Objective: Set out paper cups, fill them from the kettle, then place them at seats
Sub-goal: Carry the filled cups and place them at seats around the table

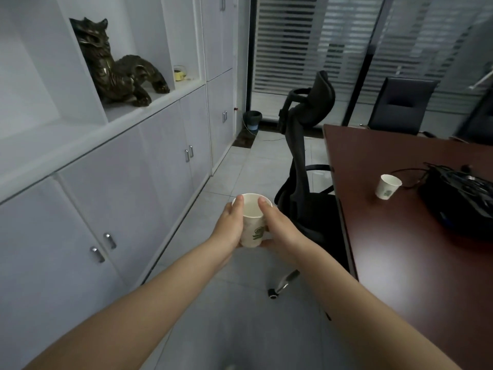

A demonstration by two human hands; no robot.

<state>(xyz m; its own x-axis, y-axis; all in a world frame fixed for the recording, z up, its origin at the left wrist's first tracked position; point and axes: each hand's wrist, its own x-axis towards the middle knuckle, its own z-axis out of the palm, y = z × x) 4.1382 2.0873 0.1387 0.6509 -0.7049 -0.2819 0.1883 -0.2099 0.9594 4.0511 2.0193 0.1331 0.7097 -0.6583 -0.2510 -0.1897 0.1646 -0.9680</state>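
Here left hand (230,226) and right hand (278,228) both grip the paper cup (252,228)

White, green-printed cup (252,225); reddish-brown table (400,236)

Dark bronze-coloured beast statue (120,68) sat in open shelf niche (40,84) at left, above row of white cabinet doors (128,177) with metal handles (189,153). Small yellow object (179,73) stood further back on same shelf, too small to identify. Dark waste bin (252,120) stood on pale tiled floor (240,166) in far corner, beside slatted blinds (306,41). Reddish-brown table (400,249) filled right side; black bundle of cables and gear (464,193) lay on it near right frame edge.
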